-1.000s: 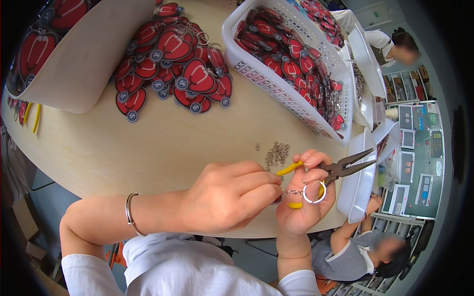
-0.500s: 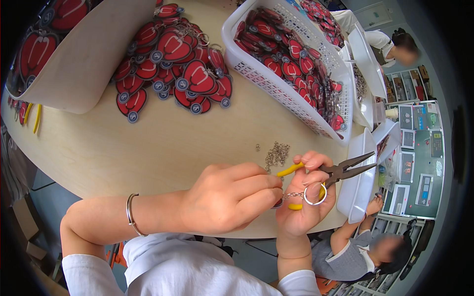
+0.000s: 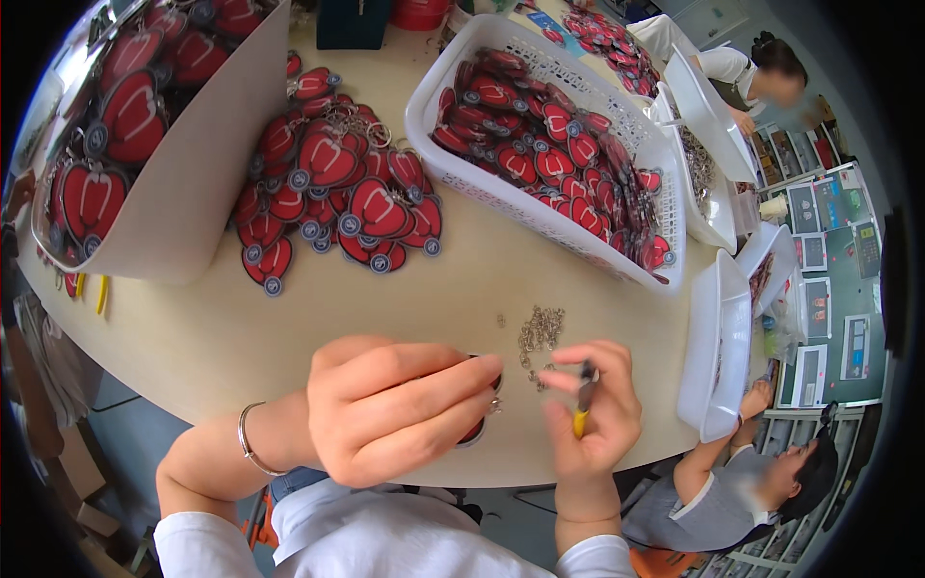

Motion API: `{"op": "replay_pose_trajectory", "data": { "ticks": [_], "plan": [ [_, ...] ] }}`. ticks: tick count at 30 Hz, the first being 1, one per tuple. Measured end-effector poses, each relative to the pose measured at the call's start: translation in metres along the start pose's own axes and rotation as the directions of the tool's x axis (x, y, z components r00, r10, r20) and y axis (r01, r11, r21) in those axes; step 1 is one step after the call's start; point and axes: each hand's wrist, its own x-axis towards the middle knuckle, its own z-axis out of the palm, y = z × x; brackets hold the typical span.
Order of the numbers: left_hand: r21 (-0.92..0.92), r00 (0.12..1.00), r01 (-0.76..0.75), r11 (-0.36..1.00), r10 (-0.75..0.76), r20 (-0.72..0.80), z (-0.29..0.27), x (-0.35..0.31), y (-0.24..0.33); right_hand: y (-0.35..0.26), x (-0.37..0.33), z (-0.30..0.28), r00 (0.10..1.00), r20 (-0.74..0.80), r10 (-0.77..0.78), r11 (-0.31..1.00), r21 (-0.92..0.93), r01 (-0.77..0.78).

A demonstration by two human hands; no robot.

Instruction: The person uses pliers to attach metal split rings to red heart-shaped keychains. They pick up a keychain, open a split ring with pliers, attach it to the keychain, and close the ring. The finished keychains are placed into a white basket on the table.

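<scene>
My left hand (image 3: 400, 409) is closed around a red keychain tag. Most of the tag is covered by my fingers; a dark red edge (image 3: 472, 435) and a bit of silver chain (image 3: 495, 407) show past them. To its right, my right hand (image 3: 605, 409) grips pliers whose yellow handle (image 3: 580, 423) lies in the palm; their dark metal head (image 3: 587, 374) is foreshortened and points away. Thumb and index finger of that hand are apart. Just beyond the hands lies a small pile of silver metal links (image 3: 541, 329) on the table, a few scattered toward my right hand.
A heap of red tags with key rings (image 3: 337, 183) lies at the far left-centre. Beside it stand a white basket of tags (image 3: 540, 212) and a pale bin of tags (image 3: 207, 173). White trays (image 3: 715, 347) line the right edge. Two people (image 3: 771, 491) sit on the right.
My hands have drawn apart, the left going left with the tag. The key ring no longer shows at my right thumb. The pliers have turned from pointing right to pointing away.
</scene>
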Motion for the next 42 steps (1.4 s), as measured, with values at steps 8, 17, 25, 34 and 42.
{"op": "replay_pose_trajectory", "data": {
  "ticks": [8, 17, 25, 34, 42],
  "plan": [
    [0.04, 0.996, -0.074, 0.997, 0.071, 0.061, -0.006, 0.0, -0.002, 0.002, 0.002, 0.0, 0.961, 0.193, -0.199, 0.972, -0.084, 0.218],
    [0.118, 0.996, -0.067, 0.991, 0.06, 0.069, -0.007, 0.004, -0.004, 0.001, 0.002, -0.001, 0.958, 0.184, -0.222, 0.97, -0.062, 0.236],
    [0.14, 0.993, -0.093, 0.986, 0.08, 0.091, -0.007, 0.003, -0.003, -0.002, -0.001, 0.002, 0.958, 0.162, -0.239, 0.959, -0.118, 0.259],
    [0.139, 0.992, -0.095, 0.986, 0.082, 0.095, -0.008, 0.003, 0.0, -0.002, -0.007, 0.006, 0.958, 0.121, -0.261, 0.949, -0.15, 0.277],
    [0.135, 0.992, -0.09, 0.987, 0.077, 0.101, -0.008, 0.003, 0.0, -0.002, -0.009, 0.005, 0.951, 0.108, -0.29, 0.937, -0.172, 0.305]
  ]
}}
